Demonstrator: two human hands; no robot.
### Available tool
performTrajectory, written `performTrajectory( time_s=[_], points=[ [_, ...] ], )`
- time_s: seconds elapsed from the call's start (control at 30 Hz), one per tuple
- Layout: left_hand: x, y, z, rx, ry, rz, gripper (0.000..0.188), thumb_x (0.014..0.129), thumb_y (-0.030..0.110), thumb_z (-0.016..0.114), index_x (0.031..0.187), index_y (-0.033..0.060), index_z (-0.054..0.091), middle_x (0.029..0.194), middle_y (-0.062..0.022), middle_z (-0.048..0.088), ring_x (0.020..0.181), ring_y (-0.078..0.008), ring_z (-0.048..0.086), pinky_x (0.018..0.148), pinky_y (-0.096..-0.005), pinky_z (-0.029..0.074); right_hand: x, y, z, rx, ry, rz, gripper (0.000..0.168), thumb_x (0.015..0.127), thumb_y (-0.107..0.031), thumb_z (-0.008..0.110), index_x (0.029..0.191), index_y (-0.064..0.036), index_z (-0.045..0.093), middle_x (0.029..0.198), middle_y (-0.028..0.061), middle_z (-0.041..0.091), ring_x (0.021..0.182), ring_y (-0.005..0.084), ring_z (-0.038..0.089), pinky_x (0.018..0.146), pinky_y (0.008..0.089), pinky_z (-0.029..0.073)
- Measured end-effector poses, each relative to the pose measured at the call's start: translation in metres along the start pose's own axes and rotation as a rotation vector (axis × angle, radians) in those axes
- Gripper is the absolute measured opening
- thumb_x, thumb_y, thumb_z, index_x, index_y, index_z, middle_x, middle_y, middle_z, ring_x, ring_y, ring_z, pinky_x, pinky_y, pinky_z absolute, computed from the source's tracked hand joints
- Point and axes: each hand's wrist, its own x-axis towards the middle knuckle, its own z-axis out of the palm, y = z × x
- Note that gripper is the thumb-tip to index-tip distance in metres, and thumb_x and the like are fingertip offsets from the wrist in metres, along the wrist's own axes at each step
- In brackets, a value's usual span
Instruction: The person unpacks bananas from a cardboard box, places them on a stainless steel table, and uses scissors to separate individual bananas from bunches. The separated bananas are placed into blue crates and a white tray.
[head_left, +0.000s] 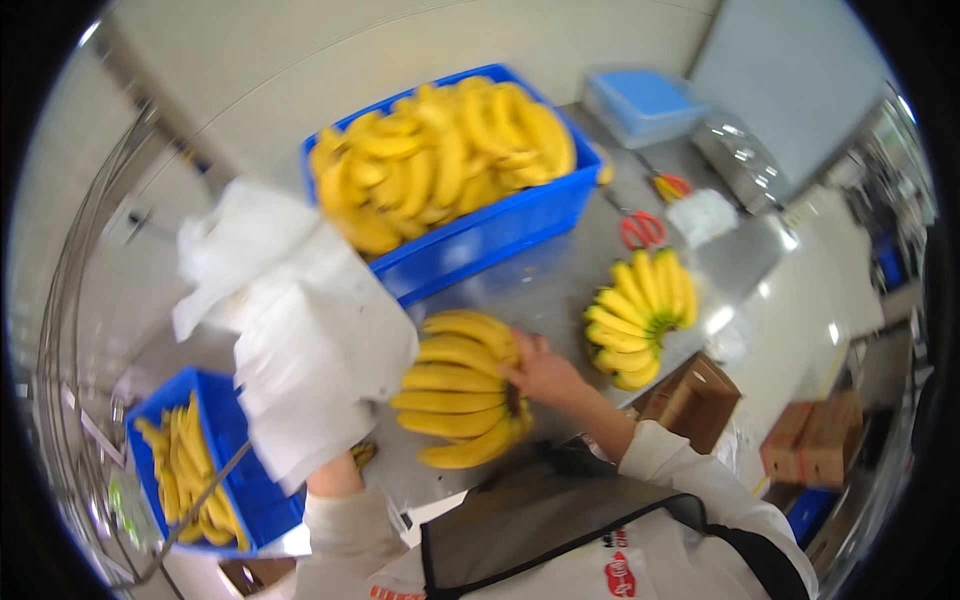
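My right hand (551, 369) grips the crown end of a large bunch of bananas (454, 401) on the metal table. My left hand (335, 474) reaches under a crumpled white packing sheet (319, 337), which appears raised by it; its fingers are hidden. The sheet's right edge comes up against the bananas. To the right of my right hand lies a second bunch of bananas (641, 319), yellow with a greenish crown. Behind the near bunch stands a long blue plastic crate (480, 251), heaped with bananas.
At the lower left, a smaller blue crate (225, 420) holds loose bananas. Red-handled scissors (643, 229), a white cloth or wad (703, 216) and a blue-lidded plastic box (645, 105) lie along the table (525, 281). Below its right edge are an open cardboard box (694, 409) and more cartons (814, 442).
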Motion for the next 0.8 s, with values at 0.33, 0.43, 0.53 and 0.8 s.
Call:
performTrajectory(
  time_s=[0.33,0.43,0.53,0.8],
  points=[
    [-0.129,-0.238,0.121,0.502,-0.431,-0.465,0.049,0.081,0.009,0.063,0.125,-0.0003,0.042,0.118,-0.0119,0.053,0.105,-0.0225,0.054,0.09,-0.0341,0.044,-0.142,0.06,-0.098,1.158,0.251,-0.265,0.085,0.084,-0.023,0.065,0.142,-0.001,0.006,0.141,0.0153,0.028,0.13,0.0252,0.029,0.105,0.0345,0.028],
    [-0.171,-0.298,0.134,0.503,-0.743,-0.549,0.05,0.081,0.01,0.063,0.126,0.0001,0.042,0.118,-0.0112,0.053,0.104,-0.0199,0.054,0.088,-0.0325,0.046,-0.192,0.091,-0.125,0.998,0.554,0.055,0.077,0.082,-0.019,0.068,0.137,-0.001,0.019,0.128,0.0154,0.043,0.116,0.0236,0.045,0.097,0.0351,0.038],
    [-0.204,-0.367,0.133,0.557,-0.907,-0.71,0.053,0.081,0.011,0.062,0.128,0.0016,0.041,0.117,-0.0105,0.054,0.102,-0.0192,0.055,0.086,-0.0315,0.046,-0.228,0.138,-0.126,1.372,0.828,0.164,0.067,0.083,-0.014,0.067,0.134,-0.001,0.025,0.122,0.0136,0.049,0.112,0.0197,0.048,0.094,0.0327,0.041],
    [-0.233,-0.488,0.214,1.194,-1.564,-0.55,0.057,0.082,0.014,0.058,0.134,0.0071,0.036,0.13,-0.0129,0.035,0.118,-0.0221,0.039,0.1,-0.0352,0.033,-0.32,0.306,-0.099,1.761,1.432,0.446,0.04,0.084,-0.003,0.06,0.121,-0.006,0.043,0.111,0.0092,0.057,0.097,0.0191,0.057,0.083,0.0331,0.048]
  ],
)
